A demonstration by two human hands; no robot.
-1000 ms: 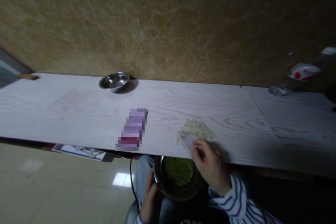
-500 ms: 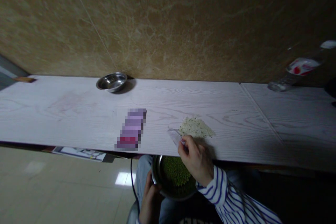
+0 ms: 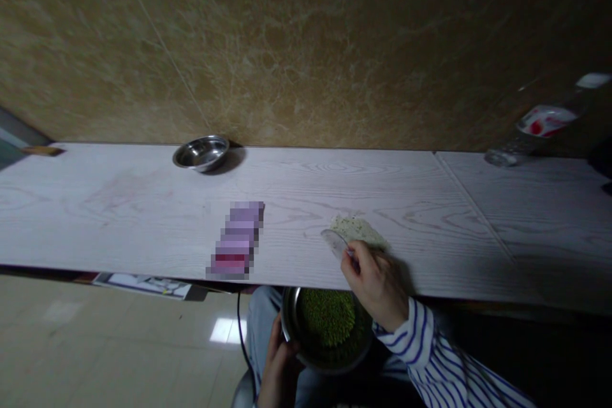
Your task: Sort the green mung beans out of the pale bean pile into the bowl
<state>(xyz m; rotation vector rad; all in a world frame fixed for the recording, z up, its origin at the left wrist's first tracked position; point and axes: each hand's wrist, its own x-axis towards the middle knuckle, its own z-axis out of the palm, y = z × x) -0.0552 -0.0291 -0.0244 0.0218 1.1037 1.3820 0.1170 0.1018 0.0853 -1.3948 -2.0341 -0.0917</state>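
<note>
My right hand (image 3: 375,277) pinches a clear plastic piece with a rounded edge (image 3: 335,242), perhaps a scraper; its exact kind is unclear. That piece rests at the left side of a pale, powdery heap flecked with green (image 3: 356,229) on the table. Below the table's front edge, a metal bowl (image 3: 329,366) sits at my lap, with small green beans (image 3: 329,317) inside. My left hand (image 3: 280,357) grips the bowl's left rim, thumb toward the inside. The right forearm, in a striped sleeve, reaches over the bowl's right side.
A small steel bowl (image 3: 201,154) stands near the wall on the white wood-grain table (image 3: 143,217). Left of the heap lies a blurred-out purple object (image 3: 236,239). A plastic bottle (image 3: 535,127) stands at the far right. A black cable (image 3: 240,325) hangs below the table edge.
My right hand and the clear plastic piece have shifted to the right, against the heap. The bowl at my lap and my left hand appear slightly lower and further right.
</note>
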